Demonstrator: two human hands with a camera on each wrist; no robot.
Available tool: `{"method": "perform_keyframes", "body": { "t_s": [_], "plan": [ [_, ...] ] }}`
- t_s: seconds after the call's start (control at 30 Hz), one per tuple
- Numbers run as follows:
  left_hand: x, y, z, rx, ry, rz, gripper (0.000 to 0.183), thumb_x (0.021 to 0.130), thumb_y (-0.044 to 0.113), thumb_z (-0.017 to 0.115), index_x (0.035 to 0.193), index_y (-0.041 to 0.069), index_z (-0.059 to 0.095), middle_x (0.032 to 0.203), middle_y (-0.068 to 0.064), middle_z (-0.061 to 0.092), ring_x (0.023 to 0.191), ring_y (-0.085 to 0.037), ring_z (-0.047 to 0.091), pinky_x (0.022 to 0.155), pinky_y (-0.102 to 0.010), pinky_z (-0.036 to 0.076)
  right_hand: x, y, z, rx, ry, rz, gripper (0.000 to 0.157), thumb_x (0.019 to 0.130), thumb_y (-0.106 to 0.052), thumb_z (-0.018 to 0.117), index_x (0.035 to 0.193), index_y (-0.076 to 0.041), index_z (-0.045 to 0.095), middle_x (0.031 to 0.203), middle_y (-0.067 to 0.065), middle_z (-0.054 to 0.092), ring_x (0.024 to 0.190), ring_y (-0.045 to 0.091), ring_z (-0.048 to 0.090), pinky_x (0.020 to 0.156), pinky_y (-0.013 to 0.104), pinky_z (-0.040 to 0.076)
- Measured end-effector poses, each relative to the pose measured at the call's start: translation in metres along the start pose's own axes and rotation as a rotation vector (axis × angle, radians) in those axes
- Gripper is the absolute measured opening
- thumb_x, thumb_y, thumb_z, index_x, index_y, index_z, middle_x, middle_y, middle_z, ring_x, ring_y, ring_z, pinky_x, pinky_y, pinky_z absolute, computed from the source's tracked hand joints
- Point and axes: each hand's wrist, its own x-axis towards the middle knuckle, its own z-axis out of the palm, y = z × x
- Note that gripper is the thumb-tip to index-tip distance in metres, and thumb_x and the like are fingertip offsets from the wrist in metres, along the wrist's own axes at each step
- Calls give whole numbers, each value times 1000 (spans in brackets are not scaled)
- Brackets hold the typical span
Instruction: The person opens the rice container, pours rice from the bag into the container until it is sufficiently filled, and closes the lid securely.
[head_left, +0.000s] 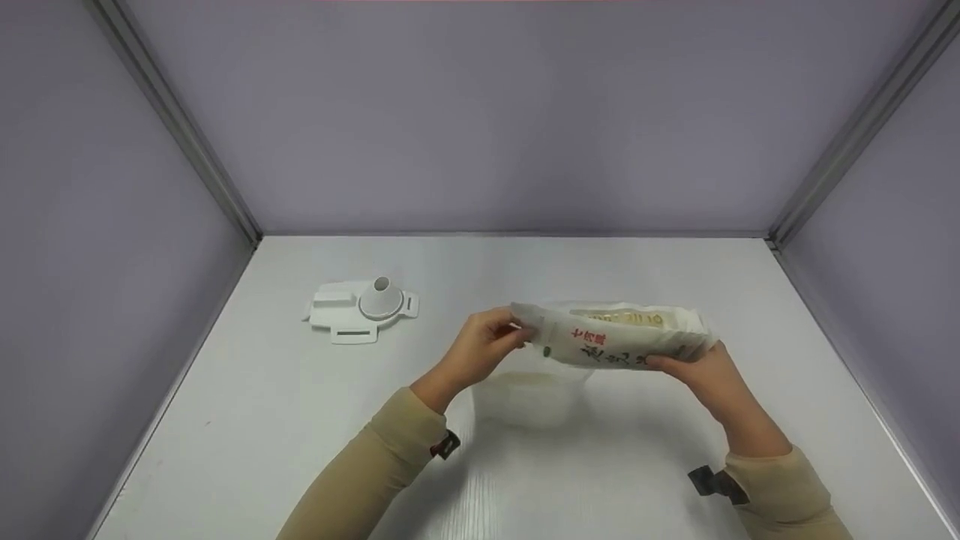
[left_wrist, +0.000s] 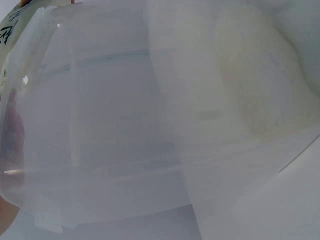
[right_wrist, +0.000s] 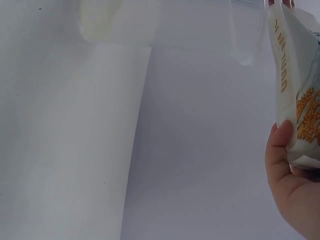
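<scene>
A white printed rice bag [head_left: 607,341] with red and dark characters is held sideways above the table, over a translucent plastic container [head_left: 525,401]. My left hand [head_left: 484,345] pinches the left end of the bag. At the other end my right hand [head_left: 701,375] grips the bag, thumb on its front. Gold lettering and a picture of orange grain ears show on the bag [right_wrist: 307,90] in the right wrist view. Seen close in the left wrist view, the container [left_wrist: 115,125] has a pale, off-white mass [left_wrist: 265,85] at its bottom.
At the left of the white table [head_left: 262,450] lies a flat white plastic piece [head_left: 352,311] with a cone-shaped spout and slots. Grey panels [head_left: 510,120] enclose the table at the back and both sides.
</scene>
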Motion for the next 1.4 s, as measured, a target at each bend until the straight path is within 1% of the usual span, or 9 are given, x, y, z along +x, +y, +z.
{"method": "perform_keyframes", "body": {
  "t_s": [0.3, 0.53, 0.73, 1.0, 1.1, 1.13, 1.33, 1.37, 1.4],
  "plan": [
    [2, 1, 3, -5, -20, -32, 20, 90, 2, 59, 109, -5, 63, 104, -15, 64, 87, -20, 64, 75, -28, 53, -2, 2, -4, -31, 1, 23, 62, 80, -14, 75, 132, -4, 42, 117, 4, 56, 103, 7, 56, 84, 22, 47],
    [5, -2, 6, -33, -37, -48, 21, 90, 1, 59, 110, -5, 63, 105, -16, 65, 87, -31, 64, 74, -29, 53, -3, 2, -6, -37, 8, 34, 60, 80, -15, 75, 130, -3, 43, 115, 2, 57, 102, 6, 56, 83, 23, 47],
    [4, -3, 5, -28, -44, -76, 20, 91, 5, 60, 109, -2, 65, 102, -13, 65, 87, -29, 64, 75, -27, 53, -3, 3, -7, -64, 2, 42, 62, 79, -17, 76, 130, -4, 43, 119, 5, 56, 103, 4, 55, 84, 22, 46],
    [3, -3, 6, -47, -55, -122, 20, 90, 4, 60, 108, -4, 64, 101, -14, 65, 89, -30, 64, 76, -29, 53, -4, 2, -6, -90, -4, 46, 61, 79, -20, 76, 129, -4, 45, 122, 11, 55, 103, 2, 54, 85, 23, 45],
    [3, -4, 6, -46, -56, -122, 20, 90, 4, 60, 108, -4, 64, 102, -15, 64, 89, -32, 64, 76, -28, 53, -4, 2, -6, -97, -6, 44, 62, 79, -20, 76, 130, -4, 45, 123, 12, 55, 103, 2, 54, 85, 22, 45],
    [3, 0, 5, -42, -57, -118, 20, 90, 3, 60, 108, -5, 64, 102, -16, 64, 89, -32, 64, 76, -28, 53, -4, 2, -6, -99, -8, 44, 62, 79, -20, 76, 130, -3, 45, 123, 13, 55, 103, 2, 54, 85, 22, 45],
    [4, 2, 6, -25, -51, -108, 19, 90, 4, 60, 106, -4, 65, 101, -13, 65, 85, -19, 65, 75, -28, 53, -4, 2, -8, -110, -7, 48, 61, 79, -22, 76, 130, -4, 46, 123, 13, 56, 102, 1, 54, 85, 22, 45],
    [5, -2, 6, -26, -48, -106, 19, 90, 5, 61, 106, -3, 65, 100, -11, 65, 83, -16, 64, 75, -28, 53, -4, 2, -9, -104, -6, 46, 61, 79, -21, 76, 129, -4, 47, 123, 12, 56, 102, 1, 55, 84, 22, 46],
    [5, -2, 6, -28, -48, -99, 18, 90, 5, 61, 106, -3, 65, 100, -11, 65, 83, -16, 64, 75, -28, 53, -4, 1, -9, -93, -5, 42, 60, 79, -20, 76, 129, -3, 47, 122, 12, 56, 102, 2, 55, 84, 23, 46]
  ]
}}
